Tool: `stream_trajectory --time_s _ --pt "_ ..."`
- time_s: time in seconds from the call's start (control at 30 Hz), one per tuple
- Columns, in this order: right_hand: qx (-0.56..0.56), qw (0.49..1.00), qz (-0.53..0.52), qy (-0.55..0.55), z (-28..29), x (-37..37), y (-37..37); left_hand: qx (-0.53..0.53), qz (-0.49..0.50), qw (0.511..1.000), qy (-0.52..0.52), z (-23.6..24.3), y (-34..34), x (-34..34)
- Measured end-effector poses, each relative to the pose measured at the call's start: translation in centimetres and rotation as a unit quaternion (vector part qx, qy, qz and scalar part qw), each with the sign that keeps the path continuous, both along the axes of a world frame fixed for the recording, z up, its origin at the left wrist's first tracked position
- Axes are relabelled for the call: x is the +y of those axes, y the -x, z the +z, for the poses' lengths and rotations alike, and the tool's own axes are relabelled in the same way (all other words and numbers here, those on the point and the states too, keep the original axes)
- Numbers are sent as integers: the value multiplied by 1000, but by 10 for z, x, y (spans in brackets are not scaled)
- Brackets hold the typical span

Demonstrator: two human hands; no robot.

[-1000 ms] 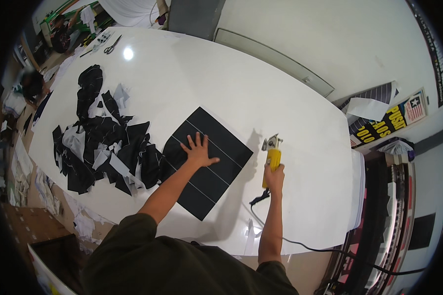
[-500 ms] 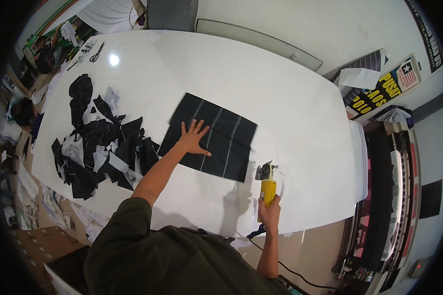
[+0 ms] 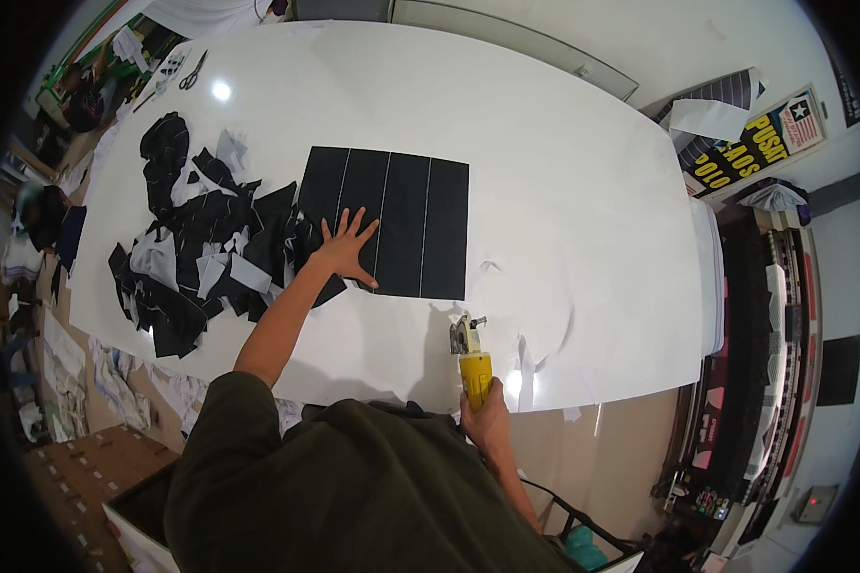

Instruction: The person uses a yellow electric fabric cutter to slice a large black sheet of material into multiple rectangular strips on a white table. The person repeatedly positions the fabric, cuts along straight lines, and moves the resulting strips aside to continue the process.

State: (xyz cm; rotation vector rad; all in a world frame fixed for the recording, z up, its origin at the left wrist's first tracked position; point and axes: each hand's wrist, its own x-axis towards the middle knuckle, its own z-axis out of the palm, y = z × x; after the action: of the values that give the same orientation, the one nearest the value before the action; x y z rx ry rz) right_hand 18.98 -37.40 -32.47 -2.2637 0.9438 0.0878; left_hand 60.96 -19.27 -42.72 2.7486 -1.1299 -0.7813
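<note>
My left hand (image 3: 344, 250) lies spread on a dark square of fabric (image 3: 420, 215) marked with thin white lines running away from me. Beside it at left, a heap of black and pale grey fabric scraps (image 3: 167, 310) reaches the square's edge. My right hand (image 3: 487, 415) grips a yellow electric cutter (image 3: 473, 368) by its body, its metal head just below the square's lower right corner, apart from the fabric. Whether the cutter rests on the table is unclear.
The big white table (image 3: 592, 239) carries scissors (image 3: 191, 72) at the far left and thin pale strips on the right. Two people (image 3: 81, 100) are beyond its left side. A long machine (image 3: 736, 363) stands at the right; cardboard (image 3: 86, 477) lies low at left.
The dark square has turned from a diamond position to nearly straight, its lines now upright, and shifted up. My left hand stayed spread on it; the cutter came down and left in the view.
</note>
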Motion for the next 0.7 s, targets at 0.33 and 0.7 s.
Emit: stream_trajectory --time_s 0.33,0.7 --pt "-19 999 -2 28 -26 38 -1 5 6 1000 24 0 6 38" --pt "-31 998 -11 55 -28 26 -54 -7 5 999 36 -10 6 42"
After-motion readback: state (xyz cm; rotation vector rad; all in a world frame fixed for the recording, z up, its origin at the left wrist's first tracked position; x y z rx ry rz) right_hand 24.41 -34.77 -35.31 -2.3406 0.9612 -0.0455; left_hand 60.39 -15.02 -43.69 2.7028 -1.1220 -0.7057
